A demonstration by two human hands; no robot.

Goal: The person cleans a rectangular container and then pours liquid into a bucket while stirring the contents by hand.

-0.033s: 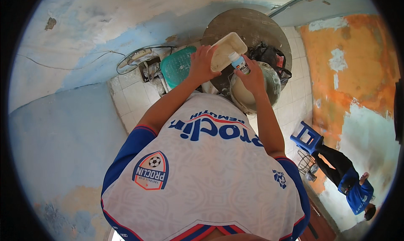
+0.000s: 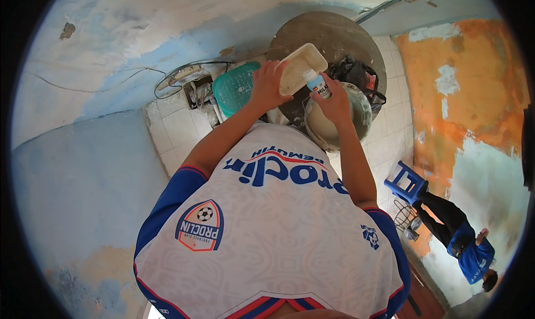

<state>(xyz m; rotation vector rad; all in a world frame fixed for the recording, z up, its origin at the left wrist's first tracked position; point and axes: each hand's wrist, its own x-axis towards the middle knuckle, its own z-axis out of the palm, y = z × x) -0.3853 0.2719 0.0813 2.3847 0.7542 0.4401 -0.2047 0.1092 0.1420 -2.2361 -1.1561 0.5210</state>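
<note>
- the left hand [image 2: 269, 87] grips a cream rectangular tub [image 2: 301, 67] by its near edge, fingers curled around the rim, tilting it over the metal pot [image 2: 356, 114].
- the right hand [image 2: 336, 102] is wrapped tight around a small white bottle [image 2: 316, 83] with a blue label, its capped top toward 11 o'clock, just under the tub.
- the step looks like tub and bottle being brought together above the pot; a next move would call for a steady tilt, keeping both over the pot's mouth.
- at 9 o'clock of the hands lies a green basket [image 2: 234, 87]; at 1 o'clock a dark bag [image 2: 356, 73]; a round grey slab [image 2: 329, 37] stands behind.
- a blue stool [image 2: 405, 180] and another person [image 2: 465, 243] are well apart at 4 o'clock, not in the way.
</note>
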